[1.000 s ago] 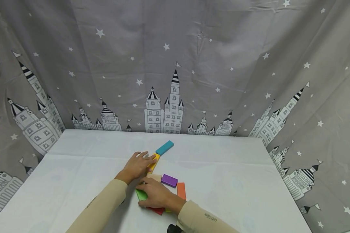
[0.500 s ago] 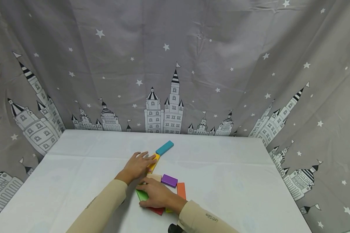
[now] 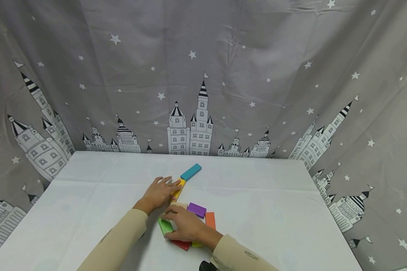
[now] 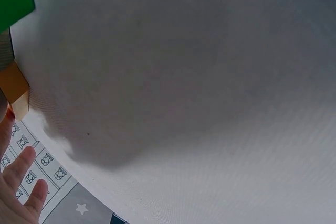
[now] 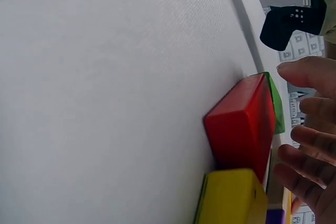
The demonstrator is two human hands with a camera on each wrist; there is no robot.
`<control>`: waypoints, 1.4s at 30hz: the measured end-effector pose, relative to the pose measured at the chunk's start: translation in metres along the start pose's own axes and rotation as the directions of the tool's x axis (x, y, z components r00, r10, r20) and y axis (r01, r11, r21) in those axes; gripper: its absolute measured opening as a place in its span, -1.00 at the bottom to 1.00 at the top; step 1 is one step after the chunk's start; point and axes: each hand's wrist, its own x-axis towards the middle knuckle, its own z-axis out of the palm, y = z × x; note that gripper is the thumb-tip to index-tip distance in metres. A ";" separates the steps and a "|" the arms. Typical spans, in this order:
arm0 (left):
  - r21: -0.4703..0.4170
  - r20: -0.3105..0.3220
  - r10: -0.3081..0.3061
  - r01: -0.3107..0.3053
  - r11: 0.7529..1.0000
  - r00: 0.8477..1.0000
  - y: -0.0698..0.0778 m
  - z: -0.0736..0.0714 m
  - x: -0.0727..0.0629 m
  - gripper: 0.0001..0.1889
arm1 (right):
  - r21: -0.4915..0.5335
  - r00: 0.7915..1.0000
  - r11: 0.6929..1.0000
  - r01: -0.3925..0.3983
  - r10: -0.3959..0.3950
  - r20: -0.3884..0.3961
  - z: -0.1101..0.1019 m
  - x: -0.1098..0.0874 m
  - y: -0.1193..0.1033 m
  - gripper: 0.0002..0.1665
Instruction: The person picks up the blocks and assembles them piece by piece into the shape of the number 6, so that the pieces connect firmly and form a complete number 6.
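My left hand [image 3: 158,194] pinches an amber-yellow block [image 3: 179,191] between thumb and index finger, its other fingers spread. A blue block [image 3: 191,172] meets that block's far end. Below, several blocks form a ring: beige [image 3: 179,205], purple [image 3: 197,210], orange [image 3: 210,220], green [image 3: 165,227], red [image 3: 181,245] and a mostly hidden lemon-yellow block [image 3: 196,244]. My right hand [image 3: 186,224] hovers over this ring beside the green block, fingers loosely bent and apart. In the right wrist view, its fingers hold nothing.
A white cloth covers the table [image 3: 264,210]. Behind it and at both sides hangs a grey curtain [image 3: 230,75] printed with castles and stars. A black device [image 3: 207,265] sits at my right wrist.
My right hand has eased slightly right, away from the green block, uncovering more of it. The left hand and the amber-yellow block have stayed put.
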 end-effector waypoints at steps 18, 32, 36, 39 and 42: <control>-0.021 0.018 -0.021 0.022 1.000 1.000 0.001 -0.001 0.003 -0.48 | -0.146 0.987 0.981 0.125 -0.139 -0.087 -0.002 -0.042 0.006 -0.63; -0.048 0.044 -0.043 0.045 0.998 0.998 0.001 -0.005 0.001 -0.52 | -0.167 0.987 0.981 0.097 -0.117 -0.110 0.008 -0.046 0.002 -0.67; -0.046 0.041 -0.042 0.044 0.998 0.998 0.001 -0.005 0.001 -0.53 | -0.165 0.988 0.982 0.097 -0.114 -0.100 0.009 -0.046 0.002 -0.68; -0.046 0.040 -0.040 0.042 0.998 0.998 0.002 -0.005 0.001 -0.52 | -0.171 0.989 0.981 0.095 -0.113 -0.099 0.011 -0.045 0.002 -0.69; -0.050 0.037 -0.039 0.041 0.998 0.999 0.002 -0.005 0.002 -0.51 | -0.173 0.988 0.980 0.093 -0.113 -0.106 0.012 -0.044 0.002 -0.71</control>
